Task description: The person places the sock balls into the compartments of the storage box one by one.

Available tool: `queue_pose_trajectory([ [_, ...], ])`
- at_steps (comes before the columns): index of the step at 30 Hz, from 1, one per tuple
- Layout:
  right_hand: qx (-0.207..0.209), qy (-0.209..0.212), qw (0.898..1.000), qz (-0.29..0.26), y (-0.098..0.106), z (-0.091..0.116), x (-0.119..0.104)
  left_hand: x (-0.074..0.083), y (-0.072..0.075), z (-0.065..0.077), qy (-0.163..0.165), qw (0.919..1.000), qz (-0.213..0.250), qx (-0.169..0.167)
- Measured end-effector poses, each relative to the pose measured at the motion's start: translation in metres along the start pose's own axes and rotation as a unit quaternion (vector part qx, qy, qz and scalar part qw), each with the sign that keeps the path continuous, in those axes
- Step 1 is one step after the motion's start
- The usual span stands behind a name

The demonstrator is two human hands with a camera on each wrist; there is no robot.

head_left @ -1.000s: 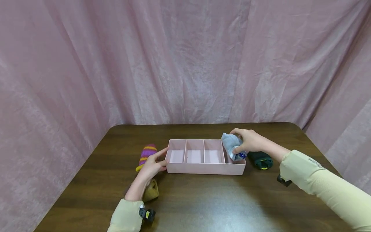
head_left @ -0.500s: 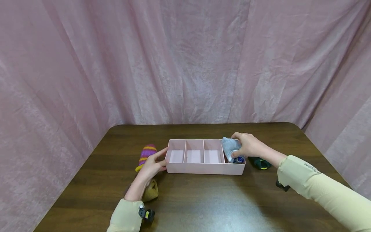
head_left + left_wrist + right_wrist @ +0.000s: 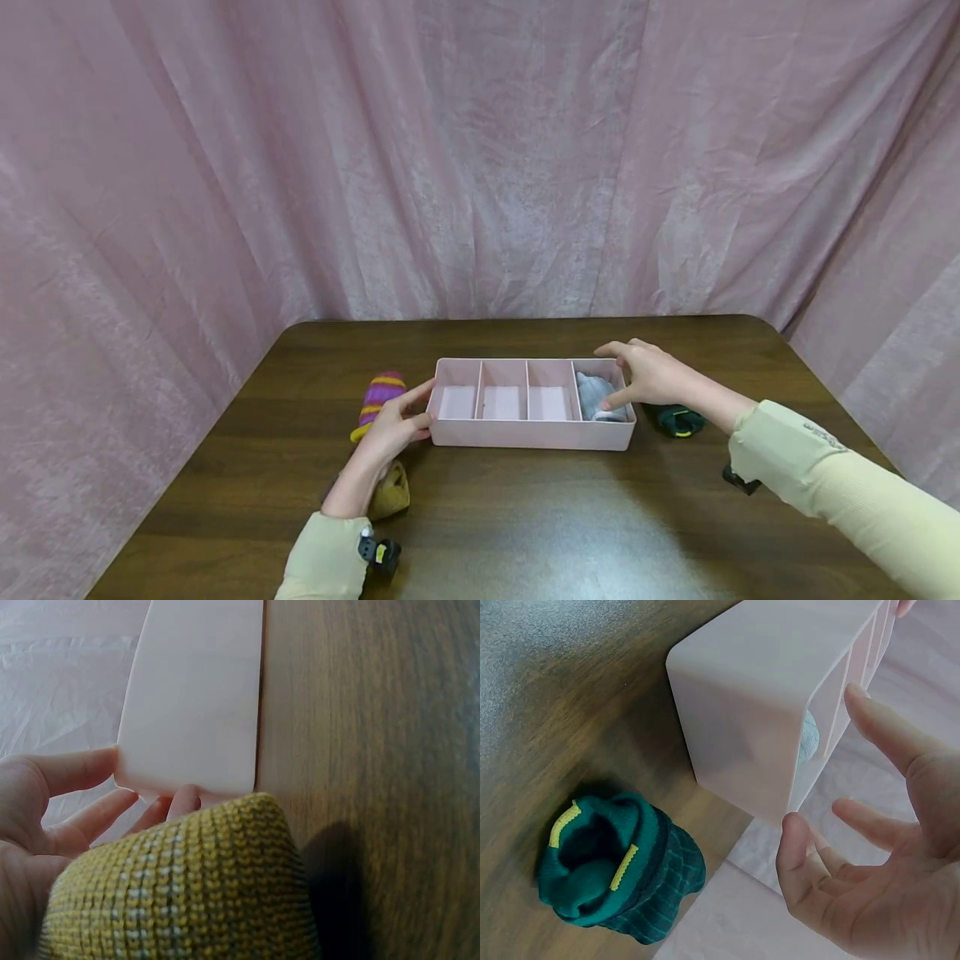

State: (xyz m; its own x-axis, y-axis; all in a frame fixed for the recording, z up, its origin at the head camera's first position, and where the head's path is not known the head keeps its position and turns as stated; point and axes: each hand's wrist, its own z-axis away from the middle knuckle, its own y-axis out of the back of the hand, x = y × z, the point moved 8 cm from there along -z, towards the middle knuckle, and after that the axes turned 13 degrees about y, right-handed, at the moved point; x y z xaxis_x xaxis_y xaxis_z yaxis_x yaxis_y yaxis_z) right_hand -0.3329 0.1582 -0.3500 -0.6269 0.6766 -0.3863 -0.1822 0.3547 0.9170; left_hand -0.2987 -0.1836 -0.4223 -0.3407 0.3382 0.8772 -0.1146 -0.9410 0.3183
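A pale pink divided box (image 3: 529, 434) lies across the table. In its rightmost compartment rests a light blue rolled sock (image 3: 592, 395), its top below the rim. My right hand (image 3: 651, 375) hovers over that end, thumb and fingers spread apart, holding nothing. With its fingertips, my left hand (image 3: 392, 427) touches the box's left end. Beside the right end sits a dark green rolled sock (image 3: 622, 862) with yellow marks. A purple sock with orange stripes (image 3: 382, 402) lies just beyond the left hand, and a mustard knitted sock (image 3: 180, 892) lies near the left wrist, partly hidden in the head view.
Three other compartments of the box show bare bottoms. The brown wooden table (image 3: 525, 525) ends at a pink curtain (image 3: 480, 167) behind. A small black device (image 3: 381, 553) is strapped at the left wrist.
The light blue sock has gone down into the rightmost compartment and my right hand has let go of it, fingers spreading. My left hand stays at the box's left end.
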Motion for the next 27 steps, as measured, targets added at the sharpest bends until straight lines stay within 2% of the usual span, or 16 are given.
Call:
queue_pose_trajectory([
  [8,-0.002,0.011,1.0,-0.02,0.006,0.003,-0.001,0.0,0.001,0.001,0.0,1.0,0.001,0.001],
  [14,-0.004,0.008,1.0,-0.022,0.018,0.007,0.007,-0.001,0.001,0.001,-0.001,1.0,0.003,0.002],
  [21,0.017,0.0,1.0,0.001,0.03,0.019,0.028,-0.003,0.001,0.0,0.004,1.0,-0.002,0.004],
  [27,0.015,-0.013,1.0,0.01,0.021,0.036,0.054,-0.002,0.002,0.0,0.003,1.0,0.0,0.001],
])
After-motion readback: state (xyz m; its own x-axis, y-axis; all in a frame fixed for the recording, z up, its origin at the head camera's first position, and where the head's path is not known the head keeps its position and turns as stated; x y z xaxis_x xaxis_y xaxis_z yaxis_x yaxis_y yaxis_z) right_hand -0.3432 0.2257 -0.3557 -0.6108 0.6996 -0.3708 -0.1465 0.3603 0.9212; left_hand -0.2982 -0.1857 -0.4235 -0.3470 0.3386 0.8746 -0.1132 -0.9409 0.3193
